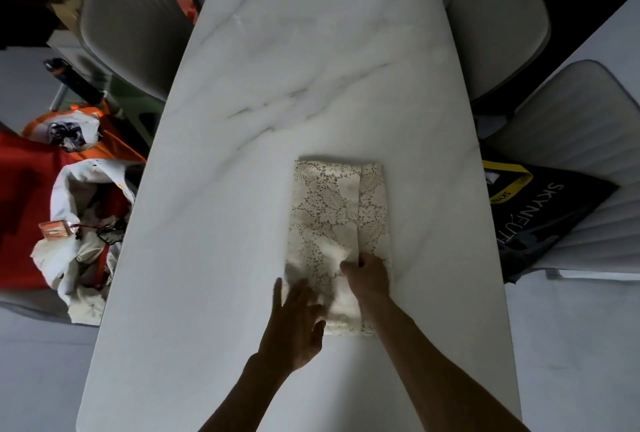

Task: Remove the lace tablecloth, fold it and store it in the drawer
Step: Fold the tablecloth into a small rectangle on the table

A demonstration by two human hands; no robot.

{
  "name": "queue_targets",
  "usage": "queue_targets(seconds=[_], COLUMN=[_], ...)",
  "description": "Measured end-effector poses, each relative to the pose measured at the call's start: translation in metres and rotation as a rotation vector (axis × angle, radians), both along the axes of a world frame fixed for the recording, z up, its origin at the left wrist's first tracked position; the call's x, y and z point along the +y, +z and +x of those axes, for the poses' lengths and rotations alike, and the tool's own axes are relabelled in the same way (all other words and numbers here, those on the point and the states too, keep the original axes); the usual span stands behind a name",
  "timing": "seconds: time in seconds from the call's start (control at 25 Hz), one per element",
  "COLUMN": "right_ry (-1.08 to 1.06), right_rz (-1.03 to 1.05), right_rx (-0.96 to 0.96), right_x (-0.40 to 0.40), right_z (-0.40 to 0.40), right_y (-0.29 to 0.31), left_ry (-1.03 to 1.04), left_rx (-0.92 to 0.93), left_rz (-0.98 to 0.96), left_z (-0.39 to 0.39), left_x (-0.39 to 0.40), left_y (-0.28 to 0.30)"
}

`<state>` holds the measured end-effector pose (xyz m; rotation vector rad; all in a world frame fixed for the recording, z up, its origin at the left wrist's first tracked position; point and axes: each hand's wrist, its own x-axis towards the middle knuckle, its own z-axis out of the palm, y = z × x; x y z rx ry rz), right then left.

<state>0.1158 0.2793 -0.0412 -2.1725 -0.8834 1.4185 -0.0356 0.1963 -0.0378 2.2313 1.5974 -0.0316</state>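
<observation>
- Left hand (298, 324) flat, fingers spread, pressing lace tablecloth's (337, 220) near end.
- Right hand (369, 274) curled, pinching top layer.
- Folding step; next prob. another fold, w/ edges aligned.

We see a big white marble table (311, 68). A gray chair (131, 23) stands at its far left, and two more gray chairs (502, 23) stand on the right. A black bag (540, 220) with yellow trim lies on the nearer right chair (585, 126). On the left sit orange and white bags (69, 196).
</observation>
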Motion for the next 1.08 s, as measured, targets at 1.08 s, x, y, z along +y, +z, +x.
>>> queue_targets(seconds=[1.08], right_ry=[1.511], right_rz=[0.646], right_rx=[-0.612], right_x=[-0.104], right_z=[0.153], right_y=[-0.038], left_ry=[-0.240], left_rx=[-0.151], left_rz=[-0.052], left_z=[-0.040], left_x=[-0.004], left_y=[-0.014])
